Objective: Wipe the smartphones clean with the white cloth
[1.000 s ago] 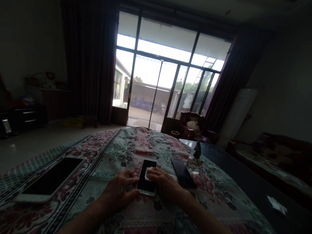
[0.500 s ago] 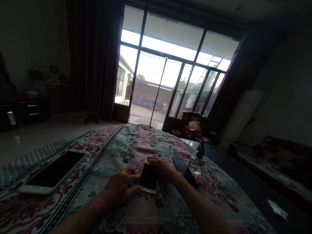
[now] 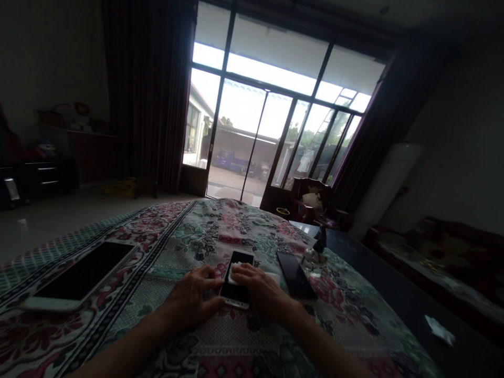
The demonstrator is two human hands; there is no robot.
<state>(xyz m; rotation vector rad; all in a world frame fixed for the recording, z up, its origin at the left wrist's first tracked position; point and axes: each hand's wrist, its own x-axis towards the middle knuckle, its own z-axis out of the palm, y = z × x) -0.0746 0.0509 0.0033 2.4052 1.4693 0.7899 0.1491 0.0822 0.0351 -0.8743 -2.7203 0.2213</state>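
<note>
A white-framed phone (image 3: 237, 277) lies screen up on a floral cloth (image 3: 205, 241). My left hand (image 3: 191, 302) rests on the cloth and pinches the phone's left edge between thumb and fingers. My right hand (image 3: 260, 290) lies over the phone's right side, its fingers pressing a small white cloth (image 3: 241, 270) onto the screen. Part of that white cloth shows past my fingers on the right.
A second dark phone (image 3: 295, 274) lies right of my hands, beside a small glass bottle with a dark cap (image 3: 315, 254). A large white phone (image 3: 76, 283) lies far left. A dark table (image 3: 397, 299) with a crumpled white scrap (image 3: 438, 329) is at right.
My right hand, at the phone's far end half a second ago, has slid back toward me along the screen with the white cloth. My left hand stays on the phone's edge.
</note>
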